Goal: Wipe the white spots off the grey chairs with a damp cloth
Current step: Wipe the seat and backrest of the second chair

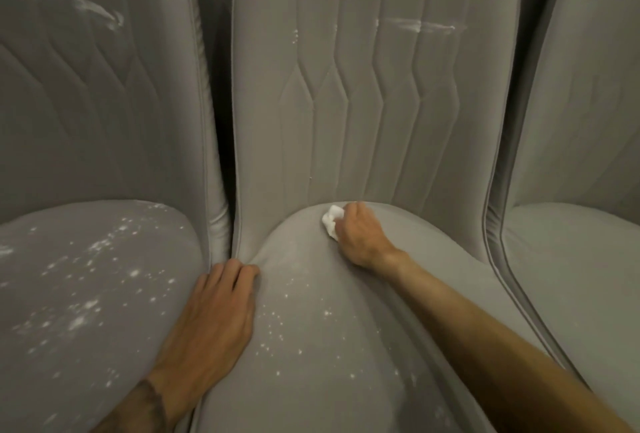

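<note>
Three grey upholstered chairs stand side by side. The middle chair's seat point(346, 346) carries several white spots point(277, 322) on its left half. My right hand point(360, 235) is shut on a small white cloth point(331, 221), pressed on the back of that seat where it meets the backrest point(374, 103). My left hand point(214, 311) lies flat, fingers spread, on the seat's left edge. The left chair's seat point(86, 294) is heavily speckled with white spots point(83, 318). White smears mark the left backrest point(97, 10) and the middle backrest point(415, 26).
The right chair point(581, 190) shows no spots that I can see. A dark narrow gap point(221, 155) runs between the left and middle chairs. The chairs fill the whole view.
</note>
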{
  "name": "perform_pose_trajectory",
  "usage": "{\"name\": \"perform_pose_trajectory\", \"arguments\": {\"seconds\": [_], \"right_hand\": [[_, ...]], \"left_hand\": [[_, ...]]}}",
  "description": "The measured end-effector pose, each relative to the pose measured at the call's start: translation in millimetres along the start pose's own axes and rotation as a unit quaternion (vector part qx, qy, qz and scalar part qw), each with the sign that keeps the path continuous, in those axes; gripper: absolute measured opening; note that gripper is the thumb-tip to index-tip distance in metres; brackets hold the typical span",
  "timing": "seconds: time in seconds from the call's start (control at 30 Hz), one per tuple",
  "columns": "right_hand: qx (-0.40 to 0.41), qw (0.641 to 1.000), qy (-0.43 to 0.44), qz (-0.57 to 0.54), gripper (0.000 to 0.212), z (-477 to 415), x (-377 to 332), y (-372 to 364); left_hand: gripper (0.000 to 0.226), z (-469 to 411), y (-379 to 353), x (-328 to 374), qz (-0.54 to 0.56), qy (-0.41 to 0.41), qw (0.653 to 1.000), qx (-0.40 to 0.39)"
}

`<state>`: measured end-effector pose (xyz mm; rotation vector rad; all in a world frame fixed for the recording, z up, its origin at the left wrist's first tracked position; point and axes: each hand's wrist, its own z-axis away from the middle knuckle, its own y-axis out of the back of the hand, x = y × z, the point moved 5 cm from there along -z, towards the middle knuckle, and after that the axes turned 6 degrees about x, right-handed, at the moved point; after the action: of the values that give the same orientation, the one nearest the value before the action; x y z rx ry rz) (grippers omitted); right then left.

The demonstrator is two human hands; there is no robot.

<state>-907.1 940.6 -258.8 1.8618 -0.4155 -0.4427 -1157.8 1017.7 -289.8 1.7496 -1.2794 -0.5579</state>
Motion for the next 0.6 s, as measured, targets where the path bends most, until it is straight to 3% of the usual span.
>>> {"name": "perform_pose_trajectory", "arguments": {"seconds": [0.07,0.13,0.2,0.43,0.6], "right_hand": [[0.006,0.999,0.041,0.003,0.027,2,-31,-4],[0.038,0.990,0.107,-0.087,0.014,23,-75,-10],[0.031,0.974,0.146,-0.168,0.018,43,-96,-10],[0.005,0.997,0.076,-0.023,0.027,-6,-69,-14],[0.023,0.968,0.189,-0.166,0.024,53,-119,-11]], "left_hand": [[0.015,-1,2,0,0.018,0.003,1.000,0.012],[0.017,-2,2,1,0.026,0.007,0.999,0.021],[0.019,-2,3,0,0.021,0.011,0.999,0.033],[0.017,-2,8,1,0.002,0.020,0.999,0.028],[0.017,-2,17,3,0.050,0.040,0.997,0.053]]}}
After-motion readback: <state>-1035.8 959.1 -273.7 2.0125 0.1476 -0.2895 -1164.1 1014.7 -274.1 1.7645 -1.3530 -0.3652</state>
